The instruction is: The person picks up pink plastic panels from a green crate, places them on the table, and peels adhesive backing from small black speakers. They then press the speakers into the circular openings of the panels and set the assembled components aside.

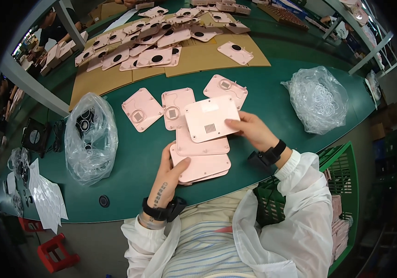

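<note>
My right hand [255, 132] pinches the right edge of a pale pink plastic panel [218, 111], raised at a slant, with a slotted vent and a pale label on its upper face. My left hand [165, 172] grips the left edge of a stack of pink panels [206, 167], thumb on top. Another pink panel [198, 144] overlaps the stack's far side, partly hidden by the raised one. Beyond lie three pink panels with inner faces up: one at left [142, 104], one in the middle [174, 98] and one at right [221, 86].
Many pink panels with black discs [156, 59] cover cardboard [198, 67] at the back. Clear bags hold black rings [87, 157] at left and white loops [316, 120] at right. A black round part [104, 201] lies front left. A green crate [353, 185] stands right, a red stool [58, 255] left.
</note>
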`<state>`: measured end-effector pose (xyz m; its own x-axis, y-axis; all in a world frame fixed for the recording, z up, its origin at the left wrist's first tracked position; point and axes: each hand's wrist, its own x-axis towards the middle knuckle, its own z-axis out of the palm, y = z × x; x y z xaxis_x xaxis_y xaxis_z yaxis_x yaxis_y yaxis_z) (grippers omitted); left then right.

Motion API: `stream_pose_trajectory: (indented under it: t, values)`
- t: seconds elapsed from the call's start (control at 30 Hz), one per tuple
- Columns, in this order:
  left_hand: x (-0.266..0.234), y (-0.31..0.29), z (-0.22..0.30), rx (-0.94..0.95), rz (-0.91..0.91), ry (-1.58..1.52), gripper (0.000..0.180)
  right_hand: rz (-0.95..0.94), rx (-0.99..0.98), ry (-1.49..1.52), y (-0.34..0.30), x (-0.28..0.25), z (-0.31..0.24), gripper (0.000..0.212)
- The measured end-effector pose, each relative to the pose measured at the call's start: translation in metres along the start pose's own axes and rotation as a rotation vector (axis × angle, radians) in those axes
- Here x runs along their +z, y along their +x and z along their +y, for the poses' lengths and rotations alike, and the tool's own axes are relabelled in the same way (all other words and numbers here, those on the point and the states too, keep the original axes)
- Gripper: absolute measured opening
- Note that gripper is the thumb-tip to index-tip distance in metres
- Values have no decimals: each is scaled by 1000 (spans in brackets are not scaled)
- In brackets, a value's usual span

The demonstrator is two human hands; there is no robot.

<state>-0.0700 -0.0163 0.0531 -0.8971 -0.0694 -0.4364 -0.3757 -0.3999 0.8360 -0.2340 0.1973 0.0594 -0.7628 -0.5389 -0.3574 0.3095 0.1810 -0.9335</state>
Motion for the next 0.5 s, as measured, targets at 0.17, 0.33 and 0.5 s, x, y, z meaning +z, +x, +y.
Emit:
stream_pose_trajectory:
  t: [0.17,0.33,0.5]
  values:
    - [-28,-10,-16,189,81,127,66,174,-247,219,19,-48,-4,29]
    - [-34,-31,8,49,-9,136,82,686,-705,-603,26,-91,0,37]
    - [-56,-38,-15,239,-203,156,106,208,-903,-1087,9,-31,-10,64]
